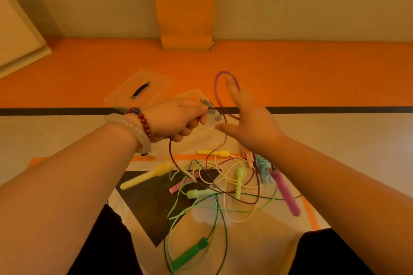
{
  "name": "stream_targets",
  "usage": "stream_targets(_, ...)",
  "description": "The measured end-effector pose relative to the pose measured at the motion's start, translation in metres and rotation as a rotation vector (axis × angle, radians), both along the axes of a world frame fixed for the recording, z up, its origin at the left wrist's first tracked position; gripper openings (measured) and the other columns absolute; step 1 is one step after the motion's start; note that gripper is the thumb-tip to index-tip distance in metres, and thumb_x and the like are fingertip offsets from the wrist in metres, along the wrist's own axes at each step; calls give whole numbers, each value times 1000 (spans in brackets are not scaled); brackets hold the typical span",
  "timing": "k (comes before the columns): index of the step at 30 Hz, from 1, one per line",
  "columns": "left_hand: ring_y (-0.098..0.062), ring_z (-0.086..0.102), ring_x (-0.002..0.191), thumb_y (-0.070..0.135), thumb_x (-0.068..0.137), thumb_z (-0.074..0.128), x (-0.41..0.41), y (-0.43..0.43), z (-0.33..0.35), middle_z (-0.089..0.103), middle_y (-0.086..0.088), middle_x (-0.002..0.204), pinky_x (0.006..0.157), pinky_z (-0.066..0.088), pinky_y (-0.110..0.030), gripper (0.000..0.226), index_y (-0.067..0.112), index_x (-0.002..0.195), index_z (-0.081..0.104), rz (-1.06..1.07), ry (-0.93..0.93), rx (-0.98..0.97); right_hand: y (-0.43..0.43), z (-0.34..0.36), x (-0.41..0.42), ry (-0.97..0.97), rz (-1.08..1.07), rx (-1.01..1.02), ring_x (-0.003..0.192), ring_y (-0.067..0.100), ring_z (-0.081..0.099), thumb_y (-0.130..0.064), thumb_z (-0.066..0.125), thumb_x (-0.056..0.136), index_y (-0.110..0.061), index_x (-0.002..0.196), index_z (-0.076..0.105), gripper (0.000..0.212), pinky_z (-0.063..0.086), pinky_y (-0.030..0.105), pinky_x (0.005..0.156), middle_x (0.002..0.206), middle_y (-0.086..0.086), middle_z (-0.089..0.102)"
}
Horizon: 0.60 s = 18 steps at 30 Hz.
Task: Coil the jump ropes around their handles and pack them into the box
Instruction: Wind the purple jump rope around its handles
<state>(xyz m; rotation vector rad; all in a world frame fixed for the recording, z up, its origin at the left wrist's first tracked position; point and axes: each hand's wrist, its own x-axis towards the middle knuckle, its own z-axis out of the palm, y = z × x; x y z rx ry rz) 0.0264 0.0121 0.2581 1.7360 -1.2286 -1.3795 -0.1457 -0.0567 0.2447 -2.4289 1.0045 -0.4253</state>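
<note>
Currently, left hand grips the purple rope, seemingly anchoring its hidden handle; right hand, spread, carries a loop for winding; box stands open just behind; other ropes lie tangled on floor.

The lid lies just left of the box (both on the floor); the tangled jump ropes lie nearer, before them.

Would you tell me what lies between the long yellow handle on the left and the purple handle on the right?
In the head view, a pink handle, two pale green handles and tangled cords lie between them.
</note>
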Motion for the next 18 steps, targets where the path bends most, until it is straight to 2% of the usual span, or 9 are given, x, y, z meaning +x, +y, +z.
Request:
stream_targets(1,-5,24,41,31,104,33,-3,-1,0,33,8,52,38,20,-17,35,14,79,50,-5,26,12,2,-1,2,-11,84,13,131,15,42,-32,72,84,-33,152,16,88,39,29,101,152,-5,37)
stream_targets(3,-6,23,39,31,103,35,-7,-3,0,33,6,50,36,19,-16,38,12,74,49,7,78,23,1,-6,7,-58,158,86,100,6,58,-32,69,87,-30,136,52,52,44,23,81,110,-11,63)
stream_targets(5,-6,27,36,31,102,35,-7,-3,0,36,6,44,37,23,-17,41,12,68,48,9,87,-12,1,-7,9,-128,144,111,71,7,55,-35,65,89,-27,99,70,14,40,30,63,75,-11,60)
stream_targets(7,-11,40,41,33,100,39,-1,0,0,45,4,46,48,39,-21,42,10,67,51,-13,46,-121,3,-5,9,-177,146,69,74,13,57,-31,63,91,-22,90,72,13,45,34,65,76,-4,64)
stream_targets(9,-16,61,61,47,90,44,9,7,-3,60,-2,61,72,51,-25,46,7,71,58,-95,-13,-97,7,0,8,-298,140,64,75,1,58,-26,62,92,-23,91,71,10,46,25,66,75,-12,65)
stream_targets(11,-5,65,92,53,84,50,22,14,-12,71,7,90,95,44,-25,43,15,87,70,-287,-243,79,11,7,5,-472,66,107,71,-12,56,-22,59,93,-27,90,68,11,40,8,61,68,-22,59)
stream_targets(13,2,56,106,49,91,53,29,17,-24,66,18,109,103,35,-29,25,34,101,70,-481,-501,273,11,14,2,-597,-52,188,68,-9,56,-23,56,95,-21,89,68,13,39,3,54,72,-14,61)
stream_targets(16,5,54,87,39,99,45,23,15,-33,65,13,98,87,39,-23,26,27,93,67,-452,-589,327,6,23,-3,-643,-154,199,70,18,55,-29,53,96,-10,89,69,26,40,8,45,84,20,64)
stream_targets(18,-3,55,67,35,102,39,15,10,-28,63,5,75,66,42,-20,31,20,81,57,-323,-527,228,-3,20,-4,-528,-185,169,59,16,50,-32,53,97,-10,88,69,29,42,23,51,75,19,61)
